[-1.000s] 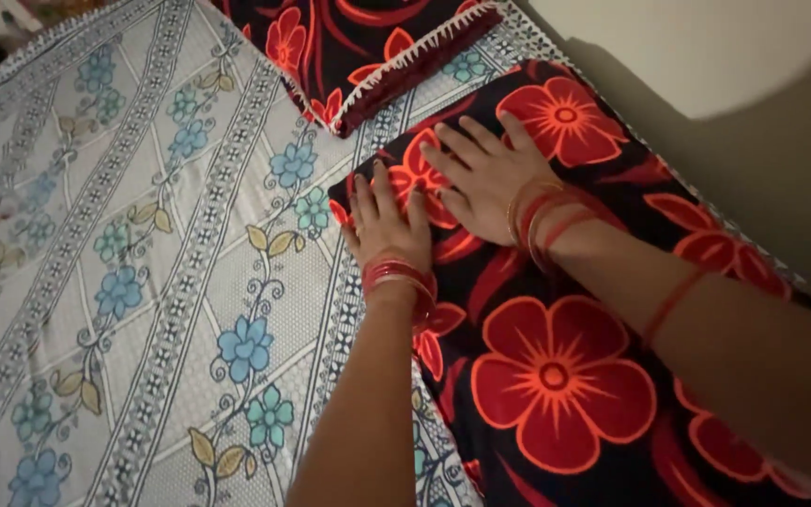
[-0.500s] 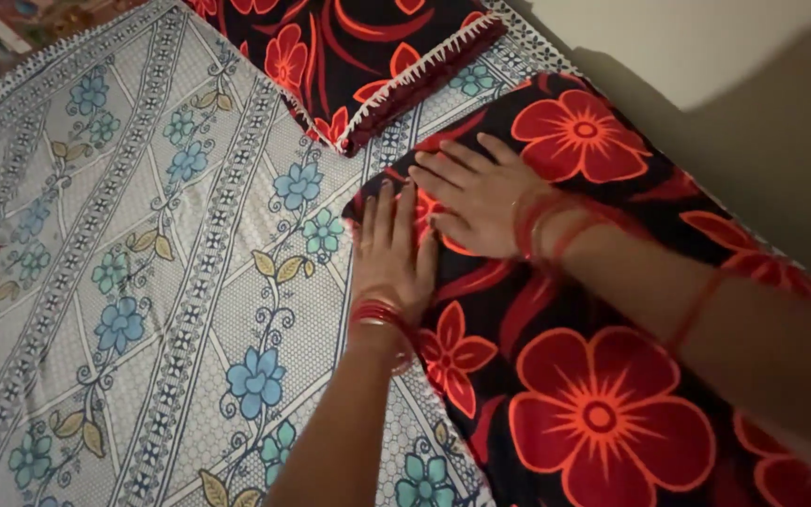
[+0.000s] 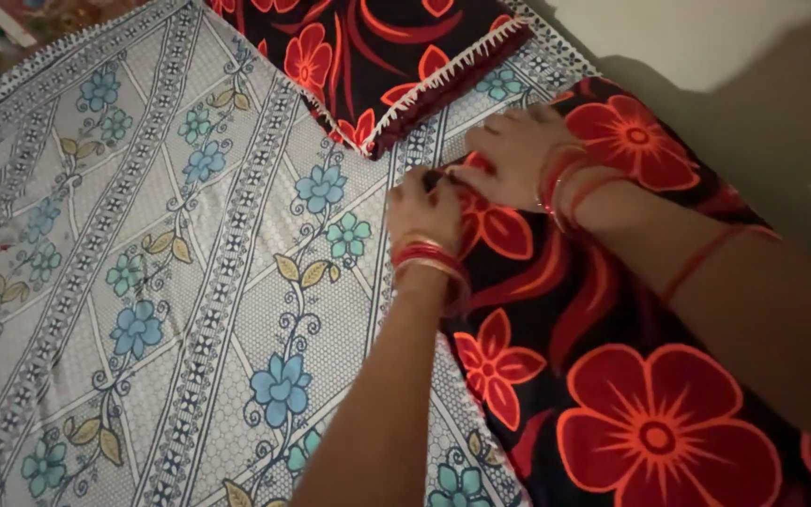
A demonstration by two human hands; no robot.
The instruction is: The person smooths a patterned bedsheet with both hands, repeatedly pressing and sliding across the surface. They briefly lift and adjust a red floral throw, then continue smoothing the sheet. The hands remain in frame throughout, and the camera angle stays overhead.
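A white bedsheet point(image 3: 143, 282) with blue flowers fills the left. The left hand point(image 3: 424, 211) pinches the near corner of a black pillow point(image 3: 612, 376) with red flowers (2 pillows visible); the right hand point(image 3: 518, 155) presses flat on it, fingers spread.

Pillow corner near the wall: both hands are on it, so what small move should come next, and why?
Probably pull the corner out toward the other pillow and press it flat. The left hand is curled, pinching the edge of the red-flowered pillow, while the right hand lies flat on top beside it. The fabric between them looks bunched over the blue-flowered sheet.
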